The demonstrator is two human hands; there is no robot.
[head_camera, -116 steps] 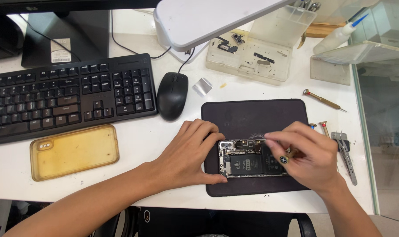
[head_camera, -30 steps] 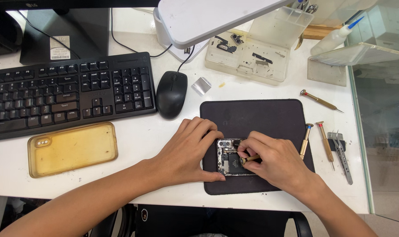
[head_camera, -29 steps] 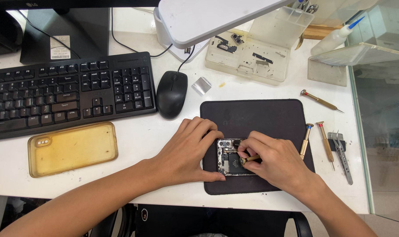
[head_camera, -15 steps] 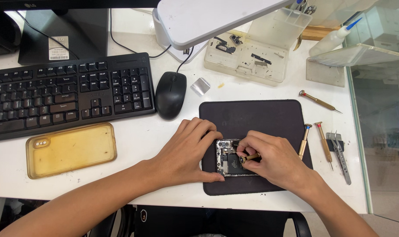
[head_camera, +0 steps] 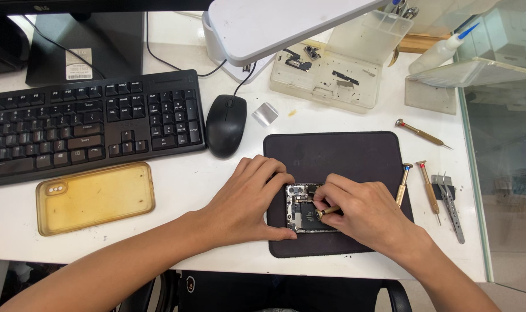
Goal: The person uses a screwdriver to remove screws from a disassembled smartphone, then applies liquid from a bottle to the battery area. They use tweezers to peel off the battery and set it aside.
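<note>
An opened phone (head_camera: 300, 212) with its circuit board bare lies on a dark work mat (head_camera: 332, 156). My left hand (head_camera: 247, 199) rests over the phone's left end, thumb under its lower edge and fingers curled at the top. My right hand (head_camera: 362, 209) covers the phone's right half and grips a small brass-coloured screwdriver (head_camera: 328, 211), its tip down on the board near the middle.
Two more screwdrivers (head_camera: 403, 184) and tweezers (head_camera: 451, 205) lie right of the mat, another screwdriver (head_camera: 420, 133) above them. A black mouse (head_camera: 225, 124), keyboard (head_camera: 84, 124), yellowed phone case (head_camera: 95, 196), clear parts tray (head_camera: 332, 81) and white lamp base (head_camera: 274, 26) surround it.
My right hand put down the tweezers, which now lie right of the mat, and holds a screwdriver over the phone. Over the last second both hands stay almost still.
</note>
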